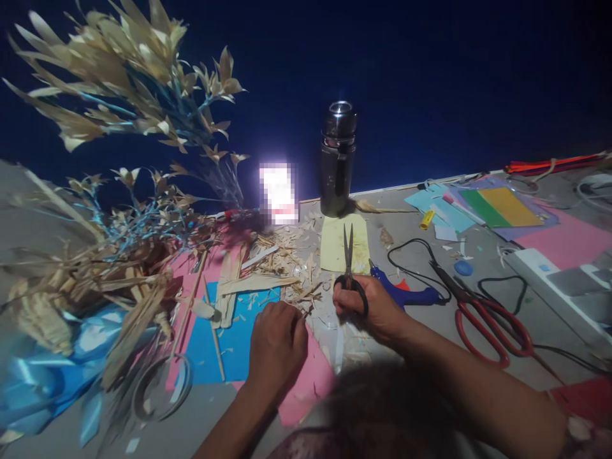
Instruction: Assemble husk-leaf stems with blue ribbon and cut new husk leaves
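Note:
My right hand (366, 305) is closed on the black handles of a small pair of scissors (349, 255), whose blades point away from me and stand slightly apart over a pale yellow sheet (329, 245). My left hand (278, 338) rests with curled fingers at the right edge of a blue sheet (205, 357); its fingertips are hidden, so anything in them cannot be made out. Dry husk strips (258, 282) and shavings lie just beyond it. Below the hands is a pink sheet (308, 389).
A dark flask (337, 166) stands beyond the yellow sheet, right of a bright light (278, 191). Husk flowers (129, 70) rise at left above a tape roll (161, 387). At right lie a blue glue gun (406, 293), large red-handled scissors (492, 325) and coloured sheets (507, 205).

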`<state>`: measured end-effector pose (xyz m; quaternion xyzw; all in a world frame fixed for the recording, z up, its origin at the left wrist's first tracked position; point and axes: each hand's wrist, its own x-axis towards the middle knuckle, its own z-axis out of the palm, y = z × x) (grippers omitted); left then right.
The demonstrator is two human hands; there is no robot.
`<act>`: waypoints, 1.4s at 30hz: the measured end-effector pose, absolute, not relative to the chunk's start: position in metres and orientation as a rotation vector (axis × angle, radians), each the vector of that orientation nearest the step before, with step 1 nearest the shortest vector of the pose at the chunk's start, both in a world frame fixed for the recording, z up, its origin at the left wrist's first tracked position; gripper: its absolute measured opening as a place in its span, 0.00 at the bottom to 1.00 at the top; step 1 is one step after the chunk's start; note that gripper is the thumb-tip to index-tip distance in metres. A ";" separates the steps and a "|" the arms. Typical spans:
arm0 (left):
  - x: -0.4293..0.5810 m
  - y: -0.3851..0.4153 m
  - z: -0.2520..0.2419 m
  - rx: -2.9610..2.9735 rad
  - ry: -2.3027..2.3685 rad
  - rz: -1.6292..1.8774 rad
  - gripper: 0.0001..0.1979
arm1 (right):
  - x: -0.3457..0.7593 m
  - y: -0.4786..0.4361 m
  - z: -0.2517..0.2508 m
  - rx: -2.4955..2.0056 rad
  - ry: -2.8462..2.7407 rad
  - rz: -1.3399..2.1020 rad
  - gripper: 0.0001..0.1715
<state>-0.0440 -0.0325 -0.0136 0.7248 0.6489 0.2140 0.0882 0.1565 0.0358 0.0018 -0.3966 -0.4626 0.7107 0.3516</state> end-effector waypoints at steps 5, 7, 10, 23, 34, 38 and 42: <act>-0.047 -0.029 -0.009 1.873 1.934 0.794 0.09 | 0.156 0.036 0.001 -1.036 -1.224 1.861 0.19; -0.047 -0.028 -0.007 1.733 1.958 0.840 0.09 | 0.156 0.036 -0.001 -1.036 -1.250 1.860 0.19; -0.047 -0.026 -0.005 1.461 1.983 0.870 0.09 | 0.157 0.036 -0.004 -1.041 -1.284 1.852 0.19; -0.055 -0.026 -0.001 1.157 1.860 0.953 0.09 | 0.156 0.035 0.001 -1.114 -1.324 1.901 0.20; -0.042 -0.037 0.018 0.750 1.478 1.204 0.15 | 0.154 0.031 -0.005 -1.082 -1.289 1.946 0.22; -0.033 -0.043 0.014 0.834 1.396 1.153 0.12 | 0.154 0.030 -0.001 -0.993 -1.280 2.026 0.22; -0.029 -0.044 0.006 0.771 1.257 1.138 0.11 | 0.154 0.029 0.005 -1.030 -1.301 1.963 0.14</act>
